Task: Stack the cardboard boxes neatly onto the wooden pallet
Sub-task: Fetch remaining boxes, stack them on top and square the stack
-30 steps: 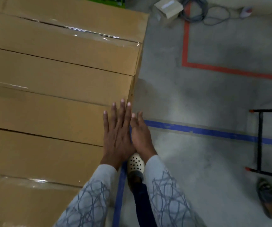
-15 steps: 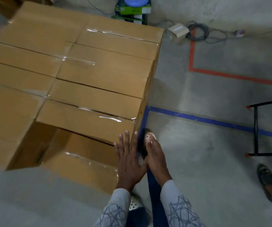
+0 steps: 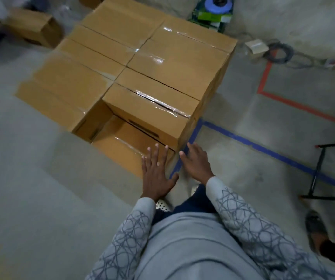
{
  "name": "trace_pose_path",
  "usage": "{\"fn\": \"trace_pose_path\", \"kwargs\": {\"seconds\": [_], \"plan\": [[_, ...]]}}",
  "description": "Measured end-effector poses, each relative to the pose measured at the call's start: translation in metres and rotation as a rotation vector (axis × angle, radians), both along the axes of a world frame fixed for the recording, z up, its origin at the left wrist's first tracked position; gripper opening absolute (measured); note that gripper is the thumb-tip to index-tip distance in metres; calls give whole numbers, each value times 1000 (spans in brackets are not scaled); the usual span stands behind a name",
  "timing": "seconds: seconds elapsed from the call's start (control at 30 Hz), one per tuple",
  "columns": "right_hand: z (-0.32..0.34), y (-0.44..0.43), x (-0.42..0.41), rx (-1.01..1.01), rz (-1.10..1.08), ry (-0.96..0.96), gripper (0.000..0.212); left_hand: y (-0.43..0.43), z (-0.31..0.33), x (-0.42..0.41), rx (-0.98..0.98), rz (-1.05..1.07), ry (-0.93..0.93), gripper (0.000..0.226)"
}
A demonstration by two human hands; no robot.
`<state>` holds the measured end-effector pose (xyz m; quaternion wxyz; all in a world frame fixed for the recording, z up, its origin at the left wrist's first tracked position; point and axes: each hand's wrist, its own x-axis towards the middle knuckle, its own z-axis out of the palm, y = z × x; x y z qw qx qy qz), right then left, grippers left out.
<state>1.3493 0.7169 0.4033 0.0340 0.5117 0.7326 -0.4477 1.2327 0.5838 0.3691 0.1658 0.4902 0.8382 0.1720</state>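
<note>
A block of taped brown cardboard boxes (image 3: pixel 174 63) stands stacked ahead of me, its top layer complete except at the near corner. There a lower box (image 3: pixel 122 144) shows in the gap beside the nearest top box (image 3: pixel 150 110). The pallet under the stack is hidden. My left hand (image 3: pixel 155 174) hovers with fingers spread over the near edge of the lower box. My right hand (image 3: pixel 196 162) is held flat beside the stack's near right corner, above the floor. Neither hand holds anything.
A loose cardboard box (image 3: pixel 35 27) lies at the far left. Blue tape (image 3: pixel 263 150) and red tape (image 3: pixel 296 104) mark the concrete floor. A black metal frame (image 3: pixel 320 170) stands at right, another person's shoe (image 3: pixel 316 229) near it. Cables (image 3: pixel 279 55) and a green carton (image 3: pixel 213 15) lie behind.
My view has pulled back and up from the stack, so the whole block shows. Both hands have come off the box and drawn apart, away from the stack.
</note>
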Motion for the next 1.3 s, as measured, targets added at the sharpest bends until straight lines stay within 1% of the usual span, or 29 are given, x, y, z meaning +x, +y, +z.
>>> {"fn": "trace_pose_path", "kwargs": {"seconds": [0.07,0.13,0.23,0.33,0.4,0.43,0.6,0.7,0.8,0.97,1.1,1.2,1.3], "plan": [[10,11,-2,22,80,-24,68,3,7,-5,-30,68,-8,95],[18,21,-1,53,170,-33,67,6,15,-7,-44,175,-59,97],[22,32,4,58,256,-49,67,4,23,7,3,312,-101,92],[22,40,-2,45,293,-68,66,1,22,25,20,357,-137,90],[24,41,-14,51,330,-69,64,-2,21,29,5,377,-145,94],[26,40,-20,55,348,-72,64,-4,22,27,-2,390,-147,96],[29,14,-61,80,530,-30,66,-26,26,3,29,585,-145,97],[27,-9,-87,133,648,-38,65,-45,25,-17,41,633,-167,95],[22,-39,-121,98,681,-45,66,-73,21,-46,59,682,-220,93],[12,-106,-215,-6,640,-26,68,-148,14,-128,38,652,-236,96],[28,-173,-296,-91,569,41,67,-220,37,-210,49,658,-271,98],[44,-214,-345,-134,612,82,64,-258,62,-263,102,732,-355,85],[57,-240,-394,-171,660,98,64,-279,71,-311,175,802,-540,63]]}}
